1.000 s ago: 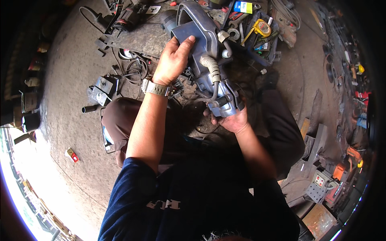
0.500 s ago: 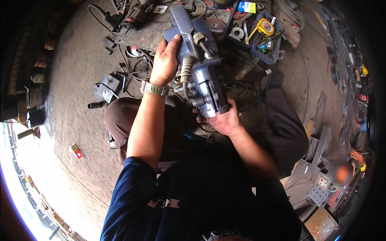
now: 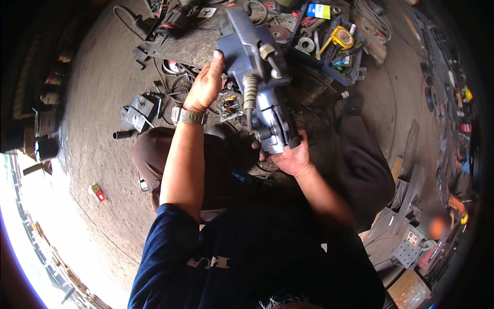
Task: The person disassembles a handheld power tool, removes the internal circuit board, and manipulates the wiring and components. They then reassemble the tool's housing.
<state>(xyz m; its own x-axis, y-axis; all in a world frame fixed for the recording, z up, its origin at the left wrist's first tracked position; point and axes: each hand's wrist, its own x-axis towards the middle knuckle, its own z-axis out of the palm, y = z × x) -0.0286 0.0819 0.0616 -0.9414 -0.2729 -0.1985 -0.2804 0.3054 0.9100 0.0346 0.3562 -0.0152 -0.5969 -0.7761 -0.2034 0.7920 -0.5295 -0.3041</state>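
I hold a long grey-blue power tool point(image 3: 256, 77) up over my lap, its body running from upper left to lower right. My left hand point(image 3: 206, 85), with a watch on the wrist, grips the tool's left side near its upper end. My right hand point(image 3: 291, 154) cups the lower end from beneath, next to a black clamp-like part. A ribbed beige cable sleeve point(image 3: 249, 92) hangs down the tool's middle.
A dark tray of small tools with a yellow tape measure point(image 3: 339, 37) lies ahead on the concrete floor. Another power tool point(image 3: 170, 26), cables and metal brackets point(image 3: 139, 110) lie to the left. Metal parts and boxes point(image 3: 406, 247) crowd the right side.
The tool has swung leftward and its upper end has lifted away from me. My left hand has slid along its side while the right stays under the lower end.
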